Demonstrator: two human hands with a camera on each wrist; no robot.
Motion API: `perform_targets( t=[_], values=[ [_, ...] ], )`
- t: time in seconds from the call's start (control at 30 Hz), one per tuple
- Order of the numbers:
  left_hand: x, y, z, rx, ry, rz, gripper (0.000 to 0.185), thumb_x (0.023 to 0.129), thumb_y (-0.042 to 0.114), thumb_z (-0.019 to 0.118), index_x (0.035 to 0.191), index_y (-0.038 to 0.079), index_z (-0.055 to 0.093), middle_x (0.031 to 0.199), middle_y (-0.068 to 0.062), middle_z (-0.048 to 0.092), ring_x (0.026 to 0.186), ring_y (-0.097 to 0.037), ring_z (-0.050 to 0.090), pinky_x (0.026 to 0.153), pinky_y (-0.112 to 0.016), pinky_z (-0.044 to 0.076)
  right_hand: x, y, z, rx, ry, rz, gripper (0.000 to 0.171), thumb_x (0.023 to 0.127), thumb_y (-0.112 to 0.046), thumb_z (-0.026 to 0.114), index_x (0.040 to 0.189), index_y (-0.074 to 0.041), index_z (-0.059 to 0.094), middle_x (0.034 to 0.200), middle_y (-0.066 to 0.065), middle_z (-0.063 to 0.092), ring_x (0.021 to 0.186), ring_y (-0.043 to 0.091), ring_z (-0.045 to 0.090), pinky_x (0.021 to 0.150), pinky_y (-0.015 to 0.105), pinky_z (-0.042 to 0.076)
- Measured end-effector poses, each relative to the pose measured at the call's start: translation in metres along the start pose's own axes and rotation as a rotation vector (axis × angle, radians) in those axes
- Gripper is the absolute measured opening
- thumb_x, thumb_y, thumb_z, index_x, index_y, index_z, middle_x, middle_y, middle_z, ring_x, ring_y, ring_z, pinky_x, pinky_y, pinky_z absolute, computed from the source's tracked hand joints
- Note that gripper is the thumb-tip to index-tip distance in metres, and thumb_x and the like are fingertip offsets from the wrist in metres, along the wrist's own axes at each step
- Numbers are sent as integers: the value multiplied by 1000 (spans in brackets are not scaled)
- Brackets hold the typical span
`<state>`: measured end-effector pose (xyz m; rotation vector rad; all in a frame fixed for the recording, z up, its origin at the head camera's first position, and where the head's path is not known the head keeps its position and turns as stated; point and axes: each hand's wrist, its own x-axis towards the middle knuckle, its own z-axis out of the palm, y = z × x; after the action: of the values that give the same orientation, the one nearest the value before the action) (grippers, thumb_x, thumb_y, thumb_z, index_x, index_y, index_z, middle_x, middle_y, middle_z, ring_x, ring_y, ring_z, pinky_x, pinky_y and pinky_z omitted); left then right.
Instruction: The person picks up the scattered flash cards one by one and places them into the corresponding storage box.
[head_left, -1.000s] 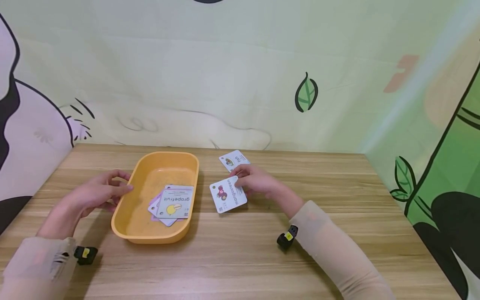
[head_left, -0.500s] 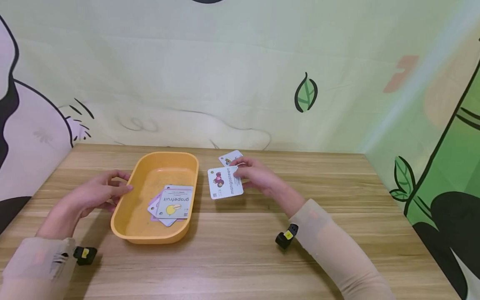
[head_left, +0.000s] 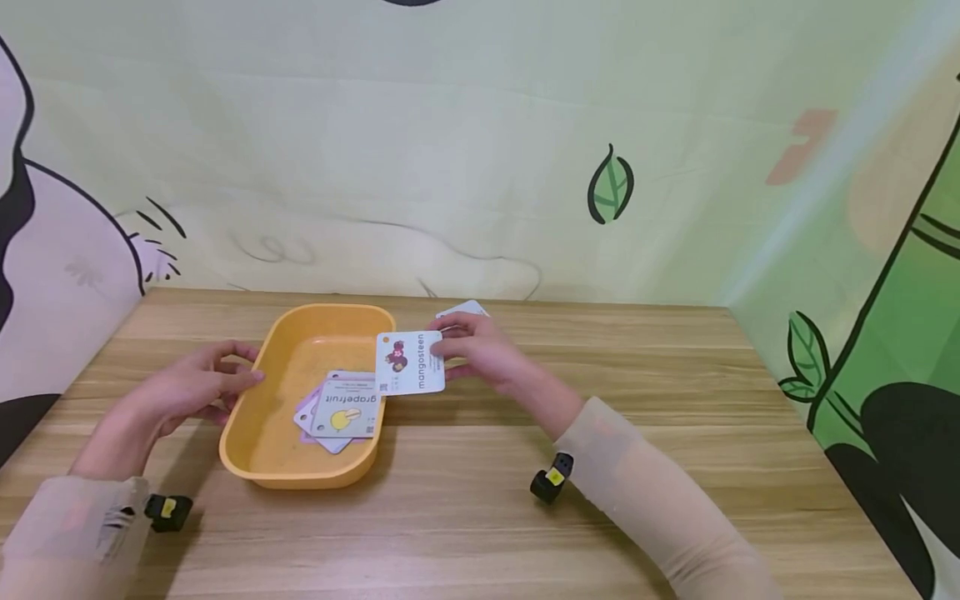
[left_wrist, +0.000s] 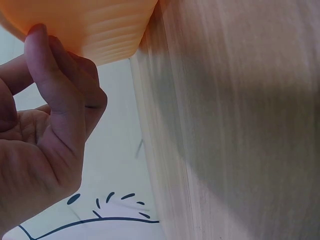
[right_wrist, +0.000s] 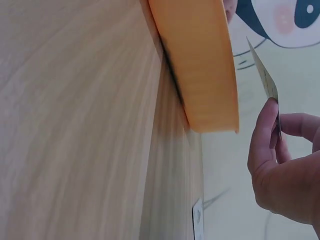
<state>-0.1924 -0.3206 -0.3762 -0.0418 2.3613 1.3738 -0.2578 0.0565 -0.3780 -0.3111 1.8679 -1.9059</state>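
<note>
In the head view, my right hand (head_left: pixel 480 354) pinches a white flash card (head_left: pixel 410 363) printed "mangosteen" with a dark red fruit. The card hangs in the air, its left part over the right rim of the yellow tray (head_left: pixel 300 477). In the right wrist view, the card (right_wrist: pixel 265 75) appears nearly edge-on between thumb and fingers. My left hand (head_left: pixel 191 385) is at the tray's left side, loosely bent fingertips touching the outside near the rim; the left wrist view shows these fingers (left_wrist: pixel 37 50) against the wall. Inside the tray lies a "grapefruit" card (head_left: pixel 345 408) atop several others.
Another white card (head_left: pixel 467 308) lies on the table near its back edge, mostly hidden behind my right hand. The wooden table (head_left: pixel 480 533) ends at a printed cloth backdrop (head_left: pixel 480 167). Each sleeve carries a small black wrist device (head_left: pixel 552 478).
My right hand has lifted the mangosteen card and carried it left to the tray's right rim, the card turning slightly. My left hand and the tray have stayed in place.
</note>
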Motion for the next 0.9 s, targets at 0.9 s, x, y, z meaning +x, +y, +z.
perform_targets(
  t=[0.9],
  values=[
    [1, -2, 0, -16, -3, 8, 54, 106, 22, 60, 143, -5, 32, 110, -14, 58, 81, -22, 60, 66, -36, 58, 14, 8, 50, -71, -50, -32, 41, 91, 5, 74, 128, 12, 59, 95, 12, 59, 77, 21, 66, 78, 42, 60]
  ],
)
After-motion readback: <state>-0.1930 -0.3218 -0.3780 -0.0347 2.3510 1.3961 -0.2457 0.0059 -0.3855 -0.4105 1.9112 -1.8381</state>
